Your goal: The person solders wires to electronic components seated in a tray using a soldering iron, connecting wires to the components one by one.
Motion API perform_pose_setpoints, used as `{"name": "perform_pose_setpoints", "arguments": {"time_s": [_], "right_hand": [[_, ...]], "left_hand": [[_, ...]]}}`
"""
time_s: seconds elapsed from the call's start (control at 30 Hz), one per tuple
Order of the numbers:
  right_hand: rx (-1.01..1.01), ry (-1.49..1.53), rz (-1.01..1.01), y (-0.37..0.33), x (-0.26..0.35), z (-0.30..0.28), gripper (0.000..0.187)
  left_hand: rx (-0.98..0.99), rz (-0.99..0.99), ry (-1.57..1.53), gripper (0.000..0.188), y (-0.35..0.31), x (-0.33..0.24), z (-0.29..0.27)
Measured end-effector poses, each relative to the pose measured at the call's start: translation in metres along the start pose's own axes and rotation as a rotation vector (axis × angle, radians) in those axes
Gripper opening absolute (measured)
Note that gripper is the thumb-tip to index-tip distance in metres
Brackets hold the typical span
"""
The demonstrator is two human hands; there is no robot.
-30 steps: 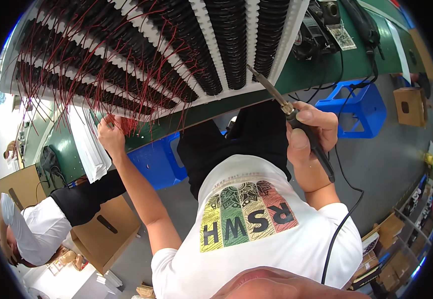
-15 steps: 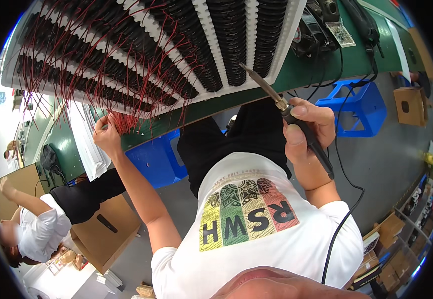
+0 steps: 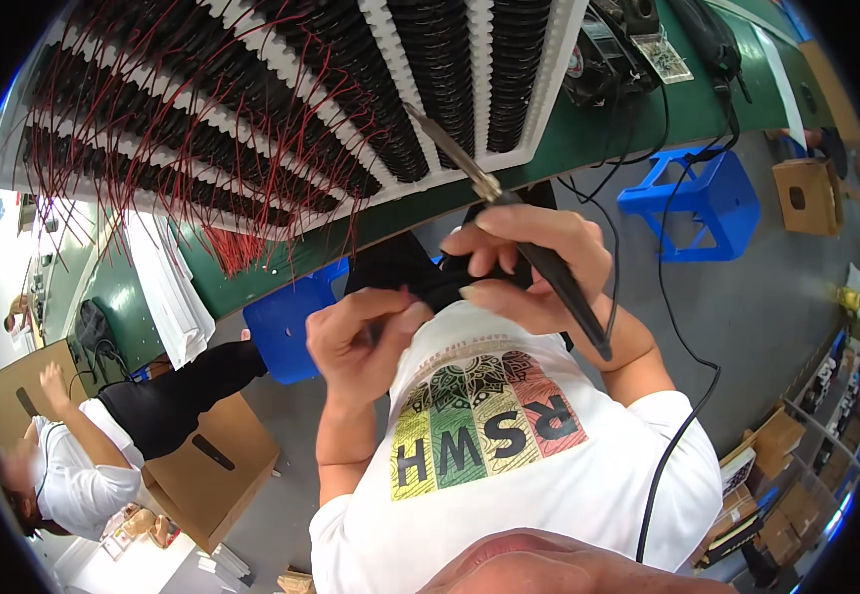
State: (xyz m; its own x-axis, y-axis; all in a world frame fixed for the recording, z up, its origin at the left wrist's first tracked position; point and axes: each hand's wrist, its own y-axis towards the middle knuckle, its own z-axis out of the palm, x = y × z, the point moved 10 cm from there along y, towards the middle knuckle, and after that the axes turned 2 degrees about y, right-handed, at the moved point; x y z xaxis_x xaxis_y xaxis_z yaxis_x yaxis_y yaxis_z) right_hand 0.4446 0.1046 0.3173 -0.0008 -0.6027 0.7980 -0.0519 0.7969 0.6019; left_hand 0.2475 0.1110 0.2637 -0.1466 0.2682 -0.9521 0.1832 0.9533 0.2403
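Note:
In my right hand (image 3: 561, 247) is a soldering iron (image 3: 571, 297) with a black handle, its metal tip slanting up and left over the tray's near edge. My left hand (image 3: 359, 342) is pinched in front of my lap, a short way left of the right hand. A bit of red wire (image 3: 405, 293) shows at its fingertips; the rest is hidden. Ahead lies a white ribbed tray (image 3: 547, 89) with rows of black ring-shaped parts (image 3: 447, 69). Red wires trail from the rows on the left. A bundle of loose red wires (image 3: 234, 251) lies at the bench's near edge.
The green bench (image 3: 618, 134) carries a black device (image 3: 603, 64) at the right. The iron's black cord (image 3: 663, 465) hangs at my right. Blue stools (image 3: 722, 203) stand right and left below the bench. At the left are a co-worker (image 3: 84, 465) and a cardboard box (image 3: 217, 465).
My left hand has moved from the red wire bundle rightward and down to my lap. My right hand has shifted left with the soldering iron, bringing both hands close together.

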Motion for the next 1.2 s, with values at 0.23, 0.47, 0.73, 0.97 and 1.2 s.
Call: {"name": "perform_pose_setpoints", "arguments": {"time_s": [0.23, 0.47, 0.73, 0.97, 1.2], "right_hand": [[-0.001, 0.181, 0.074, 0.001, -0.018, 0.015, 0.050], [0.030, 0.229, 0.068, -0.001, -0.018, 0.016, 0.051], [-0.045, 0.234, 0.148, -0.006, -0.018, 0.010, 0.048], [-0.228, -0.003, 0.090, 0.002, -0.007, -0.015, 0.029], [-0.080, -0.286, -0.031, 0.017, 0.011, -0.021, 0.019]], "left_hand": [[0.035, 0.104, -0.073, 0.013, 0.006, -0.001, 0.017], [0.132, 0.029, -0.079, 0.011, 0.012, -0.009, 0.030], [-0.131, 0.051, -0.444, 0.005, 0.016, -0.009, 0.030], [-0.304, 0.258, 0.395, 0.004, 0.064, -0.009, 0.003], [-0.339, 0.078, 0.422, 0.014, 0.084, -0.023, -0.004]]}}
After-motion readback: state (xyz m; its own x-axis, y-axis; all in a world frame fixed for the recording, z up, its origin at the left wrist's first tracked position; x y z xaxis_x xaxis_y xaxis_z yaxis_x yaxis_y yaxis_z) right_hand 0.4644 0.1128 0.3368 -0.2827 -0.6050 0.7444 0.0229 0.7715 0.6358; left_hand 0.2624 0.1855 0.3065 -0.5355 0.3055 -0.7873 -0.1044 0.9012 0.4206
